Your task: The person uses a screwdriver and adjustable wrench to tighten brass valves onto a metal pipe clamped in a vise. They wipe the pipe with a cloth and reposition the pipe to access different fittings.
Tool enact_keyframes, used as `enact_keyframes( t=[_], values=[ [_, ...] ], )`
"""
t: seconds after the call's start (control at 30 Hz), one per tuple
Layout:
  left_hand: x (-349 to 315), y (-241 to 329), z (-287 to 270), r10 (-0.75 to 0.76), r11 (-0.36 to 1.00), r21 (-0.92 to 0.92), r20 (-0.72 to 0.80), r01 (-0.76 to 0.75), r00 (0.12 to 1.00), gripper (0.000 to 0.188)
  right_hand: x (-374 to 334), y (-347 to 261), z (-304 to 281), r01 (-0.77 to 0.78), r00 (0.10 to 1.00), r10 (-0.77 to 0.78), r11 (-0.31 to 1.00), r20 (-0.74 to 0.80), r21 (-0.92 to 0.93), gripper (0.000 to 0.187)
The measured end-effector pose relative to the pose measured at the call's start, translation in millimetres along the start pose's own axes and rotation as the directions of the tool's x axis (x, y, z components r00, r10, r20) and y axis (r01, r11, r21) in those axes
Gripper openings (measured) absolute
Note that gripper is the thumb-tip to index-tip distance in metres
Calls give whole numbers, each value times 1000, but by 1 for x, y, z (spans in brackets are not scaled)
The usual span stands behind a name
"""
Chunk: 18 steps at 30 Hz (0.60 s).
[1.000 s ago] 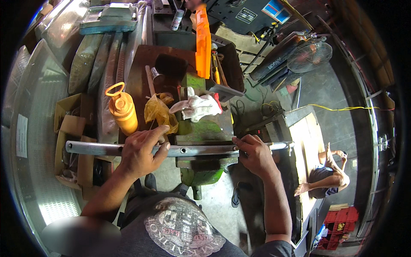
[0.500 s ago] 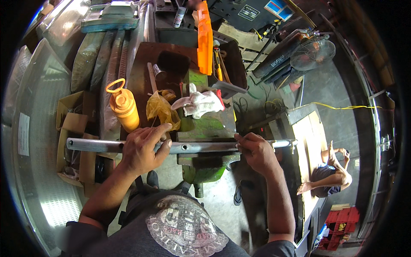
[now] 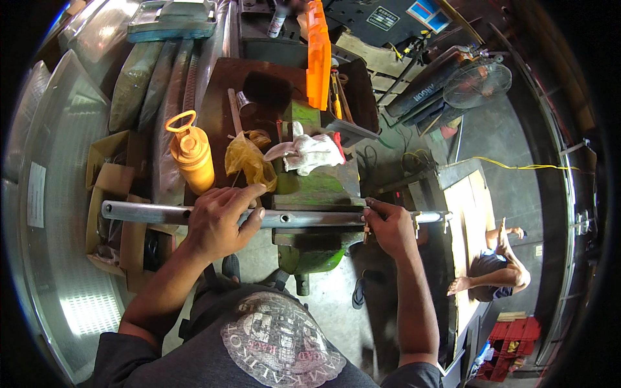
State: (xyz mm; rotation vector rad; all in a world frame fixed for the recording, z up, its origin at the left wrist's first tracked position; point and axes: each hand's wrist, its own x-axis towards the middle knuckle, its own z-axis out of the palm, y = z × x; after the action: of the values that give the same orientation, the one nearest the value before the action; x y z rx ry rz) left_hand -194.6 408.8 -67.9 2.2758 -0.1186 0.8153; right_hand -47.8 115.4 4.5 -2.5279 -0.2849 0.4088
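Note:
A long round metal tube [image 3: 314, 219] with drilled holes lies crosswise in the jaws of a green bench vise [image 3: 310, 253]. My left hand [image 3: 223, 222] lies over the tube left of the vise, holding it with the index finger stretched along the far side and the thumb on the near side. At the vise's right edge, my right hand [image 3: 391, 226] is closed with thumb and finger pinched at the tube. A small brass-coloured piece [image 3: 367, 234] shows below these fingertips. Another brass-coloured piece [image 3: 416, 224] sits on the tube's narrower right part.
Behind the tube stand an orange bottle [image 3: 193, 155], a yellow plastic bag [image 3: 249, 161] and white work gloves [image 3: 307, 152]. An orange case lid [image 3: 317, 58] rises beside a dark tool bin [image 3: 359, 119]. Cardboard boxes [image 3: 110, 187] are at left; another person [image 3: 498, 265] sits at right.
My right hand has turned slightly at the tube, and the brass-coloured piece now shows below its fingertips. My left hand keeps its place on the tube. The whole view has shifted a little.

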Motion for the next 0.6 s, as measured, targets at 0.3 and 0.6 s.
enact_keyframes(
  t=[0.3, 0.6],
  values=[
    [2, 1, 1, 23, 1000, 11, 20, -23, 1000, 33, 8, 4, 1, 71, 997, -71, 997, 14, -21, 35],
    [5, 6, 7, -29, 997, -71, 3, 30, 1000, 26, 7, 2, 4, 124, 991, -131, 984, -42, -131, 34]
  ],
)
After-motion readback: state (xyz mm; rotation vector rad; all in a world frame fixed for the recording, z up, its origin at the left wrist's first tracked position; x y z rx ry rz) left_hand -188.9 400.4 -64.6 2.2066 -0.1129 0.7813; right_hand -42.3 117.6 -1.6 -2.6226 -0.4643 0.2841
